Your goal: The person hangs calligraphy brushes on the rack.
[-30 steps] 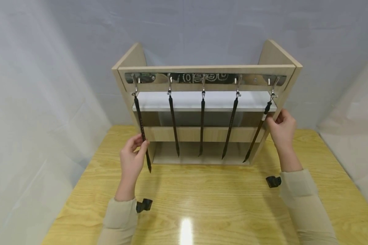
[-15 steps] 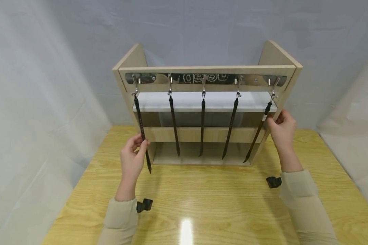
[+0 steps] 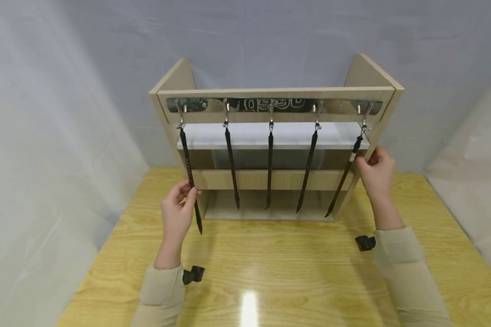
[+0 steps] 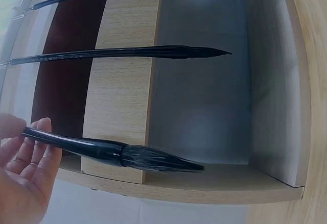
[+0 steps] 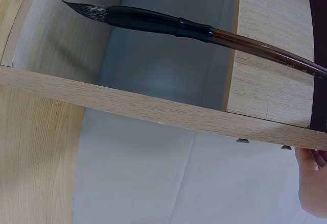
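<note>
My left hand [image 3: 177,211] pinches the dark handle of the leftmost calligraphy brush [image 3: 187,156] between thumb and fingers. The left wrist view shows this brush's black bristles [image 4: 161,158] pointing away from the left hand [image 4: 28,178]. Its top end is at the leftmost hook [image 3: 181,116]; whether its loop is on the hook is too small to tell. My right hand [image 3: 378,175] grips the right side panel [image 3: 368,156] of the wooden shelf [image 3: 276,93]. Beside it hangs the rightmost brush [image 3: 345,175], with a brown handle and white label, tip down.
Between the outer brushes, three dark brushes hang from the metal hook rail [image 3: 217,105], including the middle brush [image 3: 270,168]. The shelf stands on a yellow wood-grain table [image 3: 270,263]. A pale sheet [image 3: 245,41] hangs behind it.
The leftmost brush has shifted slightly down in my left hand's hold, its top a little lower against the hook. My right hand has stayed on the side panel.
</note>
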Motion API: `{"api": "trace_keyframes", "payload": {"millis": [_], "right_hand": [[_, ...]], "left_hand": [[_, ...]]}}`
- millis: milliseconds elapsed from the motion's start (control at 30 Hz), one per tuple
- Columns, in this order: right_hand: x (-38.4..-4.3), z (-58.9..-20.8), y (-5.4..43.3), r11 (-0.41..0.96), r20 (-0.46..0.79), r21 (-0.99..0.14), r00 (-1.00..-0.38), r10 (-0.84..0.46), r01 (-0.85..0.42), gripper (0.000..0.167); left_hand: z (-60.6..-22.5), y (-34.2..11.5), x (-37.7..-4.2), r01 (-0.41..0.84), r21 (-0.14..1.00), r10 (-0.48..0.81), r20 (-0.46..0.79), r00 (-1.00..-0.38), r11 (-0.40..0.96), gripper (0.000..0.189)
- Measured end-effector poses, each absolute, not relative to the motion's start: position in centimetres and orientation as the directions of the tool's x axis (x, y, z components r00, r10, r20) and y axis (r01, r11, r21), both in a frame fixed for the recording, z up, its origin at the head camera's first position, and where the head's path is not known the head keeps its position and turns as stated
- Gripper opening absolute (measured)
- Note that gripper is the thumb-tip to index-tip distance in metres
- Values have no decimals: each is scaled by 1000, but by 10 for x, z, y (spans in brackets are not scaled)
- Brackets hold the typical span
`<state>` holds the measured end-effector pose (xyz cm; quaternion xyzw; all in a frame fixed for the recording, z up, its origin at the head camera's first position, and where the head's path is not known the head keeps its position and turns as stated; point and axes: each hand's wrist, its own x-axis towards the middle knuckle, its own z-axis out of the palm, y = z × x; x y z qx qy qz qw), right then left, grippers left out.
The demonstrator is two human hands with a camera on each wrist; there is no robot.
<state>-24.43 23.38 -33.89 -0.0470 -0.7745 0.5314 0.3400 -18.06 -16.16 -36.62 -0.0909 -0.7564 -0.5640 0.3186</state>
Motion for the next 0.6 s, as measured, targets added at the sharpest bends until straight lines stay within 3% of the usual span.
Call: {"api": "trace_keyframes", "payload": {"millis": [600], "right_hand": [[-243, -338, 235, 435, 467, -856, -779, 418, -280, 13]], "left_hand": [[-367, -165, -181, 509, 804, -422, 594, -685, 306, 19]]}}
